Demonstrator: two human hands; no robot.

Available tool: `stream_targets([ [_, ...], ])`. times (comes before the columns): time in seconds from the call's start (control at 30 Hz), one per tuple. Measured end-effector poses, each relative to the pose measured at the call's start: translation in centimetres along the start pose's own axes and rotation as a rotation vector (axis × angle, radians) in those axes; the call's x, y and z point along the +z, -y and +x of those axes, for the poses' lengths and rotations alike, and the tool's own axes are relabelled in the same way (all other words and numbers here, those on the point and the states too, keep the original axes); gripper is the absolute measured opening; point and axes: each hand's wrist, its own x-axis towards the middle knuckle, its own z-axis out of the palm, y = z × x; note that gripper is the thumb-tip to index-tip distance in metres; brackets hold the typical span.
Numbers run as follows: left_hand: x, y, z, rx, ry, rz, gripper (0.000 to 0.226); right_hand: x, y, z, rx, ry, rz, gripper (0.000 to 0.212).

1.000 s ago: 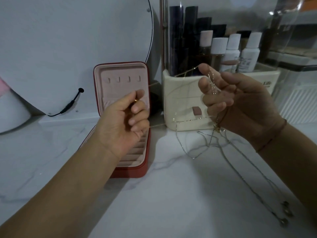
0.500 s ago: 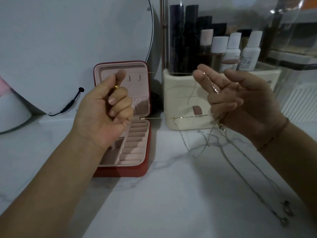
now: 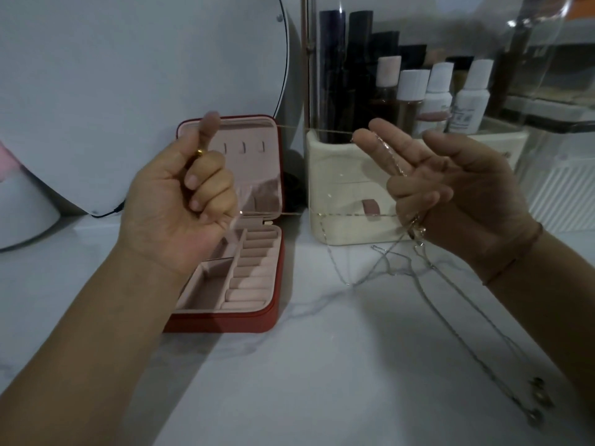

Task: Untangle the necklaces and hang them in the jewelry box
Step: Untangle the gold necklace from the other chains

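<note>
Necklaces (image 3: 391,156): one gold strand pinched between thumb and curled forefinger of the left hand (image 3: 180,201), remaining fingers clenched; drawn taut across to the right hand (image 3: 457,194), laid along its straight forefinger, lower fingers curled onto the strands. Knot half hidden under that palm. Silver lengths trailing near-right over the marble top (image 3: 322,365) to blurred pendants (image 3: 537,394). Open jewelry box (image 3: 225,325) partly covered behind the left hand, cream organiser (image 3: 341,188) far right of it

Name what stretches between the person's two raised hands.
In the head view a thin gold chain runs from the left hand to the right hand, passing in front of the jewelry box lid and a cream container.
</note>
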Motion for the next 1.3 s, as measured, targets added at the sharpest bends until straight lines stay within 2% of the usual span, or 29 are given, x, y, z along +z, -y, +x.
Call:
stream_targets([
  [0.13, -0.9, -1.3, 0.2, 0.027, 0.066, -0.03, 0.021, 0.1, -0.3, 0.0, 0.013, -0.043, -0.059, 0.048],
  [0.23, -1.7, -2.1, 0.3, 0.033, 0.12, -0.088, 0.024, 0.7, -0.4, 0.0, 0.01, -0.165, -0.135, 0.043],
  [0.3, -1.8, -2.5, 0.3, 0.036, 0.142, -0.071, 0.025, 1.2, -0.7, 0.0, 0.035, -0.283, -0.288, 0.04],
  [0.43, -1.3, -2.8, 0.1, 0.08, 0.066, 0.085, 0.026, 1.7, -2.0, 0.1, 0.285, -0.369, -0.681, 0.044],
  [0.53, -0.8, -2.8, -0.1, 0.079, 0.024, 0.202, 0.031, 2.1, -2.9, 0.3, 0.367, -0.37, -0.846, 0.024],
  [0.6, -0.6, -2.8, -0.3, 0.05, 0.009, 0.251, 0.037, 2.1, -2.8, 0.3, 0.346, -0.366, -0.828, 0.019],
  [0.7, -0.3, -2.8, -0.6, 0.006, 0.014, 0.316, 0.03, 2.2, -2.6, 0.2, 0.292, -0.326, -0.756, 0.012],
  [0.83, 0.3, -2.6, -1.0, -0.027, 0.01, 0.402, 0.034, 2.3, -2.7, 0.3, 0.235, -0.286, -0.644, 0.012],
  [1.0, 1.0, -1.4, -1.2, -0.049, -0.021, 0.497, 0.021, 2.2, -2.8, 0.4, 0.204, -0.213, -0.509, 0.011],
  [1.13, 0.9, -0.5, -1.1, -0.086, 0.05, 0.629, 0.012, 2.1, -2.6, 0.5, 0.21, -0.139, -0.446, 0.01],
  [1.3, 1.8, 0.5, -1.7, -0.114, 0.09, 0.774, 0.008, 2.4, -2.6, 0.4, 0.198, -0.176, -0.503, 0.013],
])
